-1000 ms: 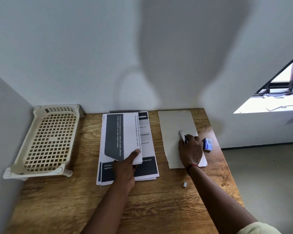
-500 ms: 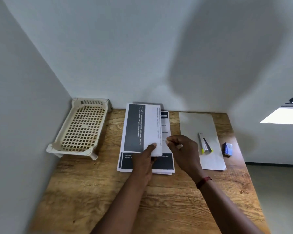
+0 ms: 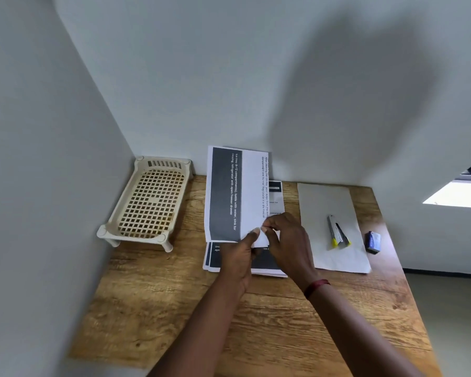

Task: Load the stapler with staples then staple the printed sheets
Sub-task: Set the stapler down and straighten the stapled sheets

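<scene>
head: wooden table [image 3: 174,308], grey walls [image 3: 229,77]

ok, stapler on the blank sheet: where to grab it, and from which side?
Take the stapler across its long sides, near the far end where its two arms meet. It lies flat on the blank sheet, splayed in a narrow V, yellow tips toward the person. Come from above; the blue box sits apart to its right, so it looks clear.

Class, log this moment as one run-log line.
left hand: holds lifted printed sheets | right hand: pinches their near corner | stapler: lies on blank sheet
</scene>
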